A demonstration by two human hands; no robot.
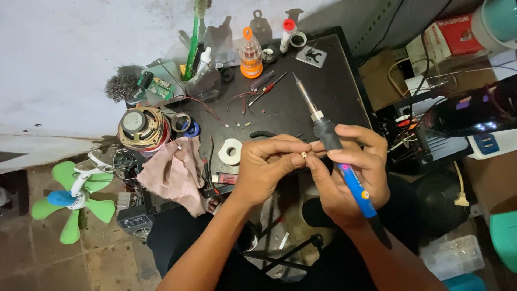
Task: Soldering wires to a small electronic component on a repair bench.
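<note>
**Small part pinched, iron in hand, tip off the work**

Nearest us, over the lap, both hands meet. Our left hand [265, 167] is closed narrow, thumb & forefinger pinching a tiny pale component [304, 155]. Our right hand [353, 172] wraps the blue-and-black soldering iron [328, 141], w/ its fingertips also touching the component. The iron's metal tip points up & away over the worktop [334, 81], well apart from the part, so we judge no joint is being made right now; the part looks positioned only, heating & solder left to do. Can't tell if any lead is already tinned, too small.

Just beyond the hands: a white tape roll [231, 151], a pink cloth [175, 172] at the worktop's left edge, loose red wires [243, 99]. Further back: a bare speaker [141, 127], an orange bit holder [251, 54], a green circuit board [161, 86]. Off left on the floor, a green fan [72, 196].
</note>
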